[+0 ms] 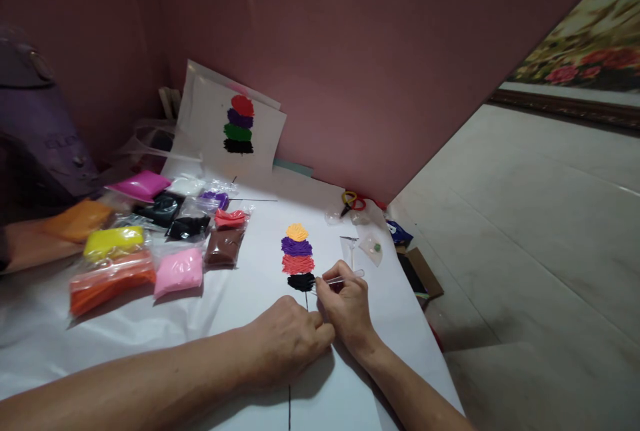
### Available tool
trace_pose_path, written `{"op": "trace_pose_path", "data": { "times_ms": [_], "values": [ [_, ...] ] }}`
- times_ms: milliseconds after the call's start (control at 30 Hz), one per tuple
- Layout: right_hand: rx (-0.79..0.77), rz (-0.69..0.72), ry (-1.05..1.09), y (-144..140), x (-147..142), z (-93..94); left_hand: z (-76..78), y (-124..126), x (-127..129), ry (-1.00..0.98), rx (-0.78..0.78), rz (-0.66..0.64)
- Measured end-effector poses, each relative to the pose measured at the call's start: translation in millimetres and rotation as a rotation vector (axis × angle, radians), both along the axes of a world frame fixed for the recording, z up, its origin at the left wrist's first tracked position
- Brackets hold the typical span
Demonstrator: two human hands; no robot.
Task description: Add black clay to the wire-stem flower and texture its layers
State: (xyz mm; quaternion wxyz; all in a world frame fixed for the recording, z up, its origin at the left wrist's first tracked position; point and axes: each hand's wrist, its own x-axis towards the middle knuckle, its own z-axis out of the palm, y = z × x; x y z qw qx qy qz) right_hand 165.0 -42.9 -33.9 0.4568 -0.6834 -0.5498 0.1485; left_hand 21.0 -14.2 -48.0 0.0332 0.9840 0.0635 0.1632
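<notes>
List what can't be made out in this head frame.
- Tip of the clear tool in the right hand: too small to tell whether it touches the black patch.
- Left hand: fingers curled under, contents hidden.
- Drawn line: partly covered by the hands.
- Scissors: blades too small.

My left hand (pixel 290 338) covers part of the black line (pixel 289 408) on the paper, and the purple appliance (pixel 35 124) is cut off at the left edge.

Clear tool (pixel 345 278) touching black clay (pixel 301 282)
</notes>
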Motion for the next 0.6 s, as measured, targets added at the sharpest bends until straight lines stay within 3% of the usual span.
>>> {"op": "trace_pose_path", "data": {
  "times_ms": [600],
  "values": [
    [-0.038, -0.05, -0.017, 2.0, 6.6, -6.3, 3.5, -1.5, 0.2, 0.005, 0.022, 0.03]
  ]
}}
